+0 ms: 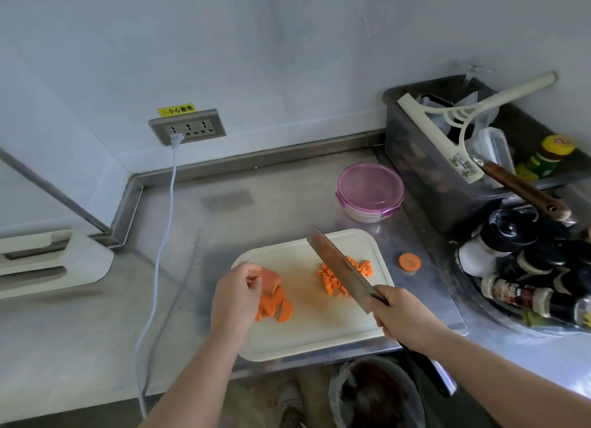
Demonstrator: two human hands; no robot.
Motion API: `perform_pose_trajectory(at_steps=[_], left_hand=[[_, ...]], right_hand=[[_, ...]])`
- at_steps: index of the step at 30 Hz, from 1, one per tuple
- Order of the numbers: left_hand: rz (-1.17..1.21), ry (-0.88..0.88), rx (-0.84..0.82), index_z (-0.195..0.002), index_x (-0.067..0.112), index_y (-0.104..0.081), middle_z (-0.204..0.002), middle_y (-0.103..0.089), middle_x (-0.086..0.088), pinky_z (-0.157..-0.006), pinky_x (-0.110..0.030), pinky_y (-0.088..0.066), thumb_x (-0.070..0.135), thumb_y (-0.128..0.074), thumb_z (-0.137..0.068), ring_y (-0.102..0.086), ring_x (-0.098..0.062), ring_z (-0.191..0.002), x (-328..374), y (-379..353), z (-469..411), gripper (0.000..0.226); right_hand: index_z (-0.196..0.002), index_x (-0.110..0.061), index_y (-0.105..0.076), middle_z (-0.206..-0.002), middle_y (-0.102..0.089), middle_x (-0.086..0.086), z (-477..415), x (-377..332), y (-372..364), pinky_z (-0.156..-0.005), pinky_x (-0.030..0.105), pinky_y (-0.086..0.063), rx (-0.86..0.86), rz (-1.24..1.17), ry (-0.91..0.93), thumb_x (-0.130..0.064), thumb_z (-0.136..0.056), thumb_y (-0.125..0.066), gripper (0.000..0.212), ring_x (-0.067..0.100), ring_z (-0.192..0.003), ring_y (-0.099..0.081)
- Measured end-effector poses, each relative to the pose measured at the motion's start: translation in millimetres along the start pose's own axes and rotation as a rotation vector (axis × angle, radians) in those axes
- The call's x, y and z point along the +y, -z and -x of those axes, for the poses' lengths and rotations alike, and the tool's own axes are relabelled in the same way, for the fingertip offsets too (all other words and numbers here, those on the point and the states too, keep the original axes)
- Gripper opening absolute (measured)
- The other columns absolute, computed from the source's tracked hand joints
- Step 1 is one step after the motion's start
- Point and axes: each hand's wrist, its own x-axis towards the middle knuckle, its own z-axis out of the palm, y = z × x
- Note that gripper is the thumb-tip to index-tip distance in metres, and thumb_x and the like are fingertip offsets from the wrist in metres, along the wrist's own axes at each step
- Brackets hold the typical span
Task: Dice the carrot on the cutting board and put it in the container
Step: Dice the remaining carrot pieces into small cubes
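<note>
- container [370, 191]: purple lid on, behind cutting board [319, 335]; contents unreadable.
- grey tub [412, 159]: squeegee [438, 136] lying across the top.
- dice pile [332, 282] at board's right, thick slices [273, 307] at its left.
- left hand [235, 296] pinches a carrot chunk [271, 280]; right hand [403, 319] wraps the cleaver [339, 267] handle, blade over the dice.

Light was soft, even and fairly bright; shadows on the worktop [96, 331] lay faint; the wide lens bowed the edges; detail looked slightly smeared.
</note>
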Motion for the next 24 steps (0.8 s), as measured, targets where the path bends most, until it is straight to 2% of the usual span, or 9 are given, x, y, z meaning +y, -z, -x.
perform_pose_trajectory(at_steps=[2, 4, 8, 10, 13, 19, 21, 24], left_hand=[[-0.116, 0.025, -0.077, -0.105, 0.022, -0.067, -0.104, -0.068, 0.006, -0.079, -0.026, -0.049, 0.014, -0.06, -0.09, -0.062, -0.01, -0.089, -16, 1, 6, 0.019], [-0.246, -0.019, -0.15, -0.107, 0.027, -0.065, -0.11, -0.064, 0.006, -0.082, -0.033, -0.051, 0.02, -0.062, -0.089, -0.062, -0.012, -0.095, -22, -2, 12, 0.02], [-0.532, -0.145, -0.268, -0.125, 0.034, -0.052, -0.129, -0.044, 0.008, -0.087, -0.034, -0.049, 0.035, -0.061, -0.088, -0.046, -0.017, -0.121, -16, -9, 20, 0.037], [-0.581, -0.157, -0.282, -0.126, 0.032, -0.049, -0.134, -0.039, 0.009, -0.088, -0.035, -0.05, 0.035, -0.059, -0.09, -0.041, -0.019, -0.126, -15, -10, 19, 0.037], [-0.606, -0.191, -0.311, -0.122, 0.028, -0.05, -0.133, -0.041, 0.009, -0.086, -0.035, -0.051, 0.035, -0.06, -0.091, -0.043, -0.018, -0.121, -16, -9, 14, 0.034], [-0.643, -0.25, -0.393, -0.123, 0.027, -0.048, -0.131, -0.041, 0.008, -0.088, -0.031, -0.045, 0.041, -0.064, -0.085, -0.046, -0.017, -0.117, -16, -4, 5, 0.043], [-0.627, -0.26, -0.382, -0.116, 0.025, -0.05, -0.125, -0.042, 0.009, -0.084, -0.029, -0.044, 0.042, -0.065, -0.084, -0.047, -0.015, -0.114, -18, -2, 4, 0.039], [-0.558, -0.275, -0.342, -0.092, 0.025, -0.048, -0.107, -0.048, 0.011, -0.075, -0.027, -0.043, 0.038, -0.065, -0.085, -0.05, -0.012, -0.099, -22, 1, 2, 0.023]], right_hand=[[-0.076, -0.01, -0.052, -0.061, -0.05, 0.001, -1, -3, -5, -0.045, 0.021, -0.036, -0.016, -0.053, -0.029, -0.018, -0.094, -0.047, 0.02, 0.014, -0.048, -0.042], [-0.076, -0.01, -0.053, -0.061, -0.051, 0.002, -3, -6, -9, -0.044, 0.022, -0.037, -0.021, -0.072, -0.037, -0.018, -0.094, -0.047, 0.021, 0.014, -0.045, -0.042], [-0.076, -0.011, -0.053, -0.061, -0.05, 0.002, -3, -11, -13, -0.044, 0.022, -0.037, -0.026, -0.06, -0.032, -0.018, -0.094, -0.047, 0.021, 0.014, -0.046, -0.041], [-0.078, -0.01, -0.054, -0.062, -0.05, 0.001, -2, -12, -13, -0.046, 0.022, -0.038, -0.031, -0.034, -0.031, -0.019, -0.095, -0.047, 0.02, 0.013, -0.047, -0.042], [-0.078, -0.011, -0.053, -0.064, -0.05, 0.002, -1, -12, -12, -0.046, 0.02, -0.038, -0.033, -0.014, -0.035, -0.019, -0.096, -0.046, 0.021, 0.014, -0.049, -0.042], [-0.083, -0.01, -0.055, -0.065, -0.05, 0.002, -1, -12, -14, -0.047, 0.019, -0.039, -0.042, -0.007, -0.051, -0.02, -0.097, -0.045, 0.02, 0.013, -0.051, -0.042], [-0.083, -0.011, -0.055, -0.065, -0.05, 0.001, -1, -12, -14, -0.047, 0.019, -0.039, -0.043, -0.009, -0.051, -0.02, -0.097, -0.045, 0.02, 0.013, -0.05, -0.042], [-0.082, -0.012, -0.055, -0.065, -0.051, 0.001, 0, -13, -13, -0.046, 0.018, -0.039, -0.038, -0.008, -0.047, -0.02, -0.097, -0.045, 0.02, 0.012, -0.05, -0.043]])
